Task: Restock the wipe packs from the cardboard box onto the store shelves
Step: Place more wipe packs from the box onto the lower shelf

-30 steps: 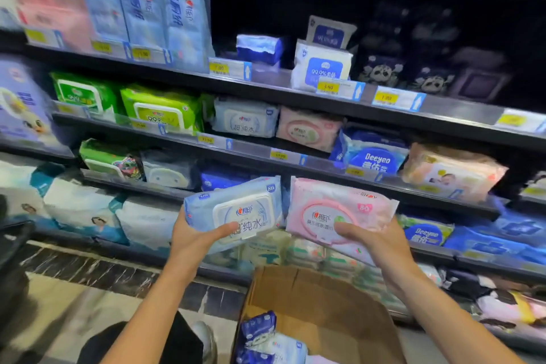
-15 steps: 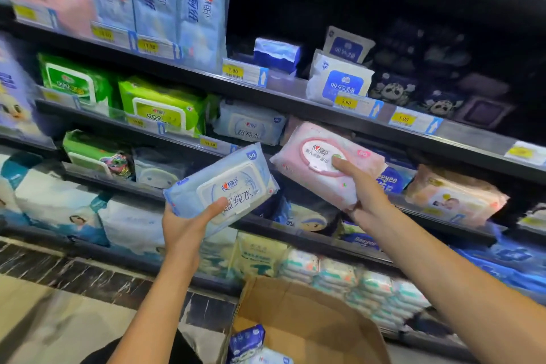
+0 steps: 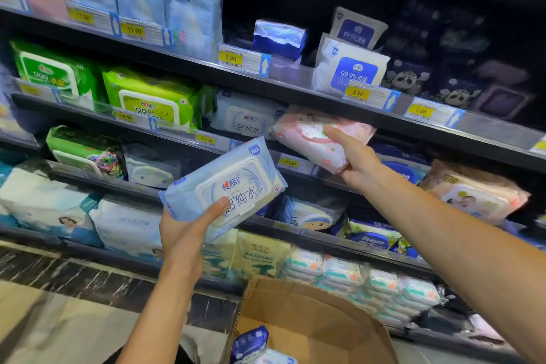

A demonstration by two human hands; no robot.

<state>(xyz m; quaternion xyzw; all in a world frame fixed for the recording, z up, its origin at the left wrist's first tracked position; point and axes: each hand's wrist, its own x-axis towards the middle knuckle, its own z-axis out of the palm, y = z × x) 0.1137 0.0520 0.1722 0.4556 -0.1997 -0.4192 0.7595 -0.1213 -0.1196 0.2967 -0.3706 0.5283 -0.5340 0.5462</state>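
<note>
The right hand (image 3: pixel 359 161) grips a pink wipe pack (image 3: pixel 317 139) and holds it at the mouth of the second shelf (image 3: pixel 189 134), beside a white pack (image 3: pixel 246 120). The left hand (image 3: pixel 183 233) clasps a blue wipe pack (image 3: pixel 227 188) lower down, waiting. Placing appears underway; next, the pink pack likely needs sliding in and releasing. The cardboard box (image 3: pixel 310 325) sits below, with more packs inside.

Dark metal shelving (image 3: pixel 295 84) ran in tiers across the view, with yellow price tags (image 3: pixel 230 58) clipped along the front edges. The upper right bays sat in deep shadow; the left bays were brighter. The floor (image 3: pixel 44 328) at lower left was pale, bordered by a dark marbled strip (image 3: pixel 88 281) beside the shelving's base.
</note>
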